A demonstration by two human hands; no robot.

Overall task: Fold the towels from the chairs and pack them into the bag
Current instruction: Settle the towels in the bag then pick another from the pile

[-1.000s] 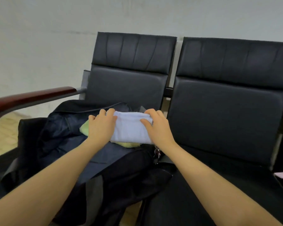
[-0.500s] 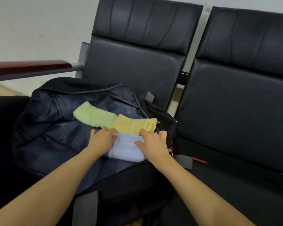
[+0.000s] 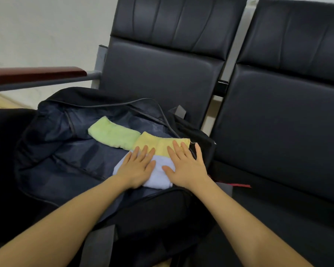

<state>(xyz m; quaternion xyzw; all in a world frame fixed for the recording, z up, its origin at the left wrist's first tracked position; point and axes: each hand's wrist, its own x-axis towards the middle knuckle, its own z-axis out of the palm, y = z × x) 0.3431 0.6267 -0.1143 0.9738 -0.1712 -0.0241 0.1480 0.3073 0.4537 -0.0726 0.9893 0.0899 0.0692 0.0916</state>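
I am pressing the folded white towel (image 3: 159, 173) flat inside the open bag (image 3: 52, 151) on the left chair (image 3: 162, 74), with the left hand (image 3: 138, 167) and right hand (image 3: 185, 168) lying on it, fingers straight and gripping nothing. I am judging the risk to be the fold springing open or dragging against the yellow towel (image 3: 162, 144) it touches when the palms lift unevenly. Its long axis is running left to right, parallel to the yellow towel and the green towel (image 3: 112, 133) behind.
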